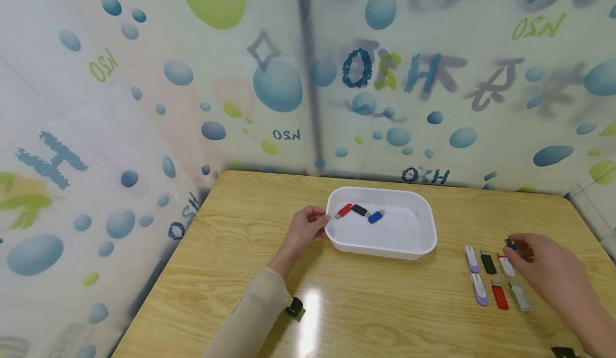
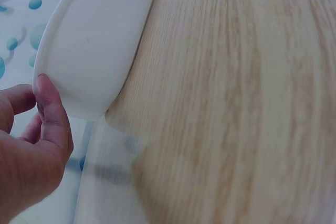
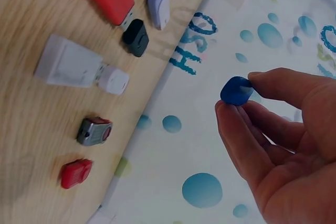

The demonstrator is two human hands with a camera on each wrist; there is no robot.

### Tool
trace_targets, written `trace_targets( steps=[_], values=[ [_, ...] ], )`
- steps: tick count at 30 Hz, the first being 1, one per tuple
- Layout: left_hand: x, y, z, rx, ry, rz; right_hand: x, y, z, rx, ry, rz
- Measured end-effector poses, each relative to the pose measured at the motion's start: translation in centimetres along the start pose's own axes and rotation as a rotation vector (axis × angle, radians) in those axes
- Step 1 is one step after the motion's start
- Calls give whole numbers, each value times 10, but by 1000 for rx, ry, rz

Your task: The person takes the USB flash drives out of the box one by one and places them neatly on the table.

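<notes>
A white plastic basin (image 1: 385, 247) stands on the table, and my left hand (image 1: 304, 227) pinches its left rim between thumb and fingers. Inside it, toward the left, lie a red USB stick (image 1: 344, 211), a black USB stick (image 1: 360, 210) and a blue USB stick (image 1: 376, 217). Over the table's right side, my right hand (image 1: 546, 264) holds another blue USB stick (image 3: 236, 91) by the fingertips, raised off the table. Beside that hand are two white-and-purple USB sticks (image 1: 471, 259), a black one (image 1: 488, 262), a white one (image 1: 507, 266), a red one (image 1: 500, 296) and a silver-grey one (image 1: 521, 297).
In the right wrist view, a small grey-and-red piece (image 3: 94, 131) and a red piece (image 3: 76, 173) also lie on the wooden table (image 1: 385, 315). A patterned curtain (image 1: 337, 80) hangs behind the table's back edge and along its left side.
</notes>
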State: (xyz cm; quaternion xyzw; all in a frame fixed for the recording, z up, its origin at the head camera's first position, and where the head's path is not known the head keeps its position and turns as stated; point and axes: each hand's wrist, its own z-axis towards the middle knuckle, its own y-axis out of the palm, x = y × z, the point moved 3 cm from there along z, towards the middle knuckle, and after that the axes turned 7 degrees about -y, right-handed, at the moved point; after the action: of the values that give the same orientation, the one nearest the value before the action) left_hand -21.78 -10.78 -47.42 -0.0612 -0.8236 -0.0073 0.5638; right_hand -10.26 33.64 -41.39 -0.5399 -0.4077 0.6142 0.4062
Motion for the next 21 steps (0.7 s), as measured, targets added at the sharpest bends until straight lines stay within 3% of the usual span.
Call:
trace_targets(
  steps=[13,21],
  values=[
    [1,1,-2,-4,8,7,20,6,-17,37,38,-35],
    [1,1,-1,-2,-3,1,32,12,-24,-19,102,-44]
  ],
)
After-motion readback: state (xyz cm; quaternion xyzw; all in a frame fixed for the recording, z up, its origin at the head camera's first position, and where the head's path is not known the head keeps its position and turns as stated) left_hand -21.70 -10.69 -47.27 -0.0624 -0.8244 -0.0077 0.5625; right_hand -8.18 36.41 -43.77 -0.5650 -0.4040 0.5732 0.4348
